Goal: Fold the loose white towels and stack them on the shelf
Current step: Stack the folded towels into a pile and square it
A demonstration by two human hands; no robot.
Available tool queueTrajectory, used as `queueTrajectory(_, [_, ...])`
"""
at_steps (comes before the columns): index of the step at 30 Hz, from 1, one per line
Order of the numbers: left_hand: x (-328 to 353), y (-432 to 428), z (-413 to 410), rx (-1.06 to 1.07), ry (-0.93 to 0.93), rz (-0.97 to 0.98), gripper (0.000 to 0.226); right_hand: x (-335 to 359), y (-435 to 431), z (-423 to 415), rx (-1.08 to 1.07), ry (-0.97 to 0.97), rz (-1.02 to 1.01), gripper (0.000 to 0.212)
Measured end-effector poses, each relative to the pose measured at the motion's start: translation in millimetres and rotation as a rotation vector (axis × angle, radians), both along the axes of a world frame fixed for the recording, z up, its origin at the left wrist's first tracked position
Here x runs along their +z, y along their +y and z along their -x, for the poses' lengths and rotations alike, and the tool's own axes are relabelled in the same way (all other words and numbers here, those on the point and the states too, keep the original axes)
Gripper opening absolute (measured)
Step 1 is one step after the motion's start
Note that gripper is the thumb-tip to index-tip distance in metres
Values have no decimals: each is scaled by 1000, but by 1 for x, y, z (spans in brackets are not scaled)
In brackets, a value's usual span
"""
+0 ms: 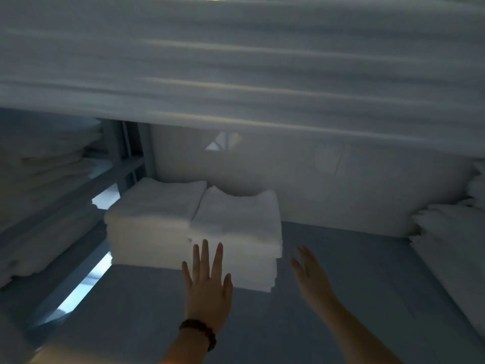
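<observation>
Two stacks of folded white towels stand side by side on the grey shelf board (341, 258): the left stack (149, 219) and the right stack (241, 222). My left hand (207, 285), with a dark bead bracelet at the wrist, is held flat with straight fingers right in front of the right stack's near face. My right hand (312, 277) hovers to the right of that stack, fingers straight and edge-on, holding nothing.
A thick layer of white linen (236, 61) fills the shelf above and hangs low overhead. More folded white linen lies on the shelves at the left (44, 179) and at the right edge (451, 232). White padding backs the shelf.
</observation>
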State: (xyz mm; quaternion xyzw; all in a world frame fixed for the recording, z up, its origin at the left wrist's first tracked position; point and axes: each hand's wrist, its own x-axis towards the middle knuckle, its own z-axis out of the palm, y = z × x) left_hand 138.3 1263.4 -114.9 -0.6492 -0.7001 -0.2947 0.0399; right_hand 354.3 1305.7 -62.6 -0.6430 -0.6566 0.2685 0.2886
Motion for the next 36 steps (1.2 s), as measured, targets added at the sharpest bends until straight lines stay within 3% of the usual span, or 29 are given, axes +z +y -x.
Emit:
queueTrajectory(3, [-15, 26, -4, 28, 99, -54, 59, 0, 31, 2, -115, 460, 206, 50])
queueTrajectory(5, [-27, 52, -2, 38, 149, -116, 60, -5, 54, 4, -164, 640, 265, 55])
queueTrajectory(10, [-73, 116, -9, -89, 333, -284, 59, -41, 99, 17, -40, 825, 266, 53])
queueTrajectory(14, [-99, 145, -29, -187, 504, -441, 63, -70, 108, 29, 56, 979, 272, 70])
queueTrajectory(20, [-102, 156, -38, -150, 452, -560, 73, -80, 101, 39, 139, 958, 299, 75])
queueTrajectory(26, [-100, 155, -40, -163, 455, -523, 71, -97, 98, 37, -15, 538, 163, 81])
queueTrajectory(29, [-94, 154, -36, -132, 399, -556, 67, -87, 116, 28, -117, 690, 172, 81])
queueTrajectory(32, [-84, 157, -30, -44, 329, -571, 71, -79, 119, 42, -58, 907, 176, 74])
queueTrajectory(36, [-80, 162, -30, -65, 361, -540, 78, -84, 108, 57, -89, 707, 163, 80])
